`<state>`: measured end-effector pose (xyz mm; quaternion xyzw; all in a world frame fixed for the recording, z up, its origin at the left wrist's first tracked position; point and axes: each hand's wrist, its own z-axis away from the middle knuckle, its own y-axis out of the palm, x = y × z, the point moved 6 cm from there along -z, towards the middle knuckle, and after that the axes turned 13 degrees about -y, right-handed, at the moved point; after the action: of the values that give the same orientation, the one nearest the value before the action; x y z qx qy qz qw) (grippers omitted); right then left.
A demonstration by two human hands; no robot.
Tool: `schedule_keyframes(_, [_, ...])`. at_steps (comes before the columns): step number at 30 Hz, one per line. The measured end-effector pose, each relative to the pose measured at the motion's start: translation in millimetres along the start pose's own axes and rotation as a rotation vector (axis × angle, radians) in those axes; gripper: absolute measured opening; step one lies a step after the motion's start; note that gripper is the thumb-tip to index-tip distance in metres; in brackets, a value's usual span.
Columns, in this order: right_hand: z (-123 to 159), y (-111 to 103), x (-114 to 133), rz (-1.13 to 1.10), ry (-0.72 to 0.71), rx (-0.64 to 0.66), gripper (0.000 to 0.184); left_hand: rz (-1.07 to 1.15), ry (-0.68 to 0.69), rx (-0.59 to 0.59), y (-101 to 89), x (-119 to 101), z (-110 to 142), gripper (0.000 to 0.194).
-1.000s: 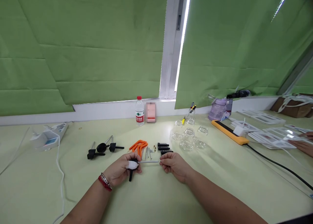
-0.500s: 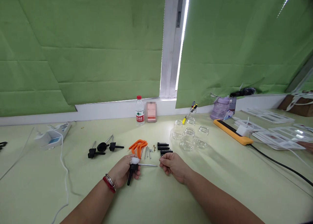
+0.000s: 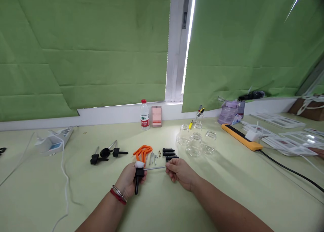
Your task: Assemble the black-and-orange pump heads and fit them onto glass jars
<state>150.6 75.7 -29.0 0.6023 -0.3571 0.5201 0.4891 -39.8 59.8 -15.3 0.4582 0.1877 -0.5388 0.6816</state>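
My left hand (image 3: 129,180), with bracelets at the wrist and a white bandage on one finger, is closed round a black handle piece (image 3: 137,184) held upright over the table. A thin metal rod (image 3: 154,168) sticks out of the handle's top toward the right. My right hand (image 3: 179,171) pinches the rod's far end. Just behind my hands lie orange plastic clips (image 3: 143,151), several metal rods and screws (image 3: 152,157) and a few black ribbed grips (image 3: 169,153).
More black handle pieces (image 3: 106,153) lie to the left. Clear glass jars (image 3: 194,140) stand to the right, with a yellow power strip (image 3: 239,136) and black cable beyond. A water bottle (image 3: 144,115) stands by the wall. A white device (image 3: 53,142) with cords is far left.
My left hand turned the black handle more upright and shifted slightly right. My right hand, briefly off the rod half a second ago, now pinches its end again.
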Motion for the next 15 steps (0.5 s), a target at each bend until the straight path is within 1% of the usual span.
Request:
schedule_keyframes(1, [0.1, 0.3, 0.2, -0.002, 0.001, 0.005, 0.032, -0.016, -0.081, -0.051, 0.3, 3.8, 2.3, 0.006])
schedule_keyframes(2, [0.2, 0.7, 0.5, -0.004, 0.000, 0.011, 0.032, -0.024, -0.127, -0.101, 0.4, 5.5, 5.4, 0.008])
schedule_keyframes(3, [0.4, 1.2, 1.1, -0.006, -0.001, 0.018, 0.033, -0.035, -0.127, -0.119, 2.0, 4.3, 8.5, 0.009])
schedule_keyframes(5, [0.9, 2.4, 2.5, -0.007, -0.005, 0.034, 0.033, -0.062, -0.082, -0.130, 5.0, -0.5, 13.4, 0.010])
schedule_keyframes(10, [2.5, 4.0, 5.3, -0.006, -0.001, 0.044, 0.034, -0.091, 0.020, -0.093, 8.3, -8.7, 16.6, 0.009])
schedule_keyframes(13, [2.6, 4.2, 5.5, -0.001, -0.001, 0.038, 0.035, -0.125, 0.041, -0.063, 11.9, -9.0, 16.9, 0.010])
schedule_keyframes(15, [2.4, 4.4, 5.2, 0.002, -0.003, 0.037, 0.035, -0.149, 0.040, -0.066, 13.5, -8.1, 17.4, 0.011])
